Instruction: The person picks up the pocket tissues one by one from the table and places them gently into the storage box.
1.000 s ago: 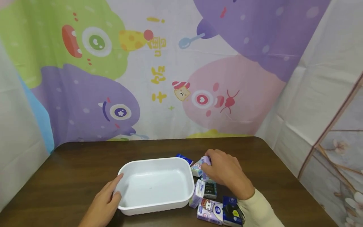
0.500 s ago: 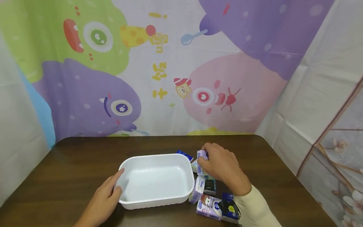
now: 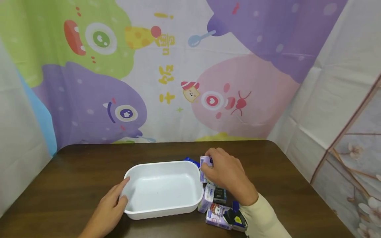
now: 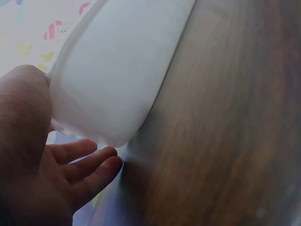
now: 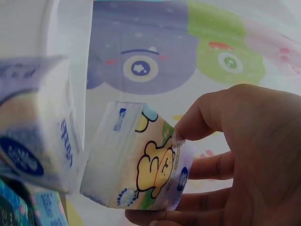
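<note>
My right hand (image 3: 227, 168) pinches a small pocket tissue pack (image 3: 204, 172) between thumb and fingers, beside the right end of a white plastic tub (image 3: 160, 191). In the right wrist view the tissue pack (image 5: 155, 174) is pale purple with a yellow cartoon bear, and stands tilted. My left hand (image 3: 108, 206) touches the tub's left end, index finger and thumb at the rim. In the left wrist view the other fingers of the left hand (image 4: 70, 174) stretch out loosely by the tub's wall (image 4: 113, 70).
Several other tissue packs lie right of the tub: a blue pack (image 3: 192, 161) behind, a white-purple pack (image 3: 206, 198) leaning at the tub, a black pack (image 3: 219, 195), a purple cartoon pack (image 3: 218, 216) and a dark blue pack (image 3: 237, 225) under the right wrist. A cartoon cloth (image 3: 166, 125) hangs behind the table.
My right hand has lifted the purple tissue pack and carried it left toward the tub's right rim. The left hand stays at the tub's left end.
</note>
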